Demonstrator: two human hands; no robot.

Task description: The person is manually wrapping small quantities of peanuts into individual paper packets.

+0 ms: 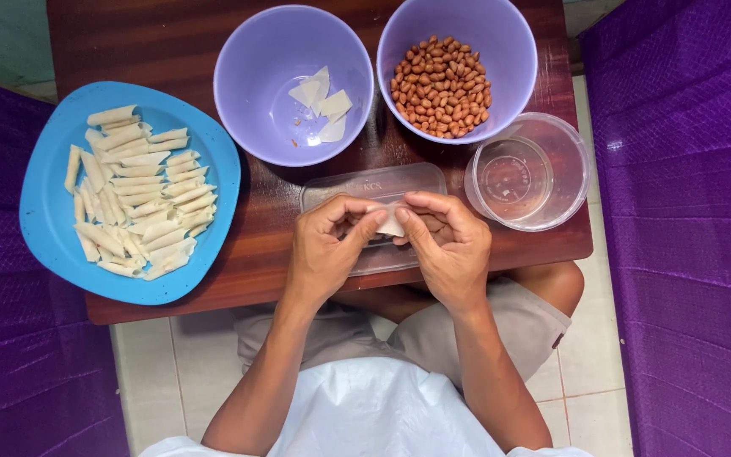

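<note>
While both hands pinch one small white wrapper [392, 222] above the clear tray [371, 184], left hand [325, 247] and right hand [448, 241] fingers clamped on it, many finished rolls [133, 190] fill the blue plate [48, 211]; few wrappers [321, 106] and many peanuts [440, 85] remain in the bowls.

Single head-worn view, looking steeply down — almost straight overhead, near enough that the small wooden table [171, 42] fills the upper frame, the wearer's forearms, lap and tiled floor [171, 372] below — no second view.
</note>
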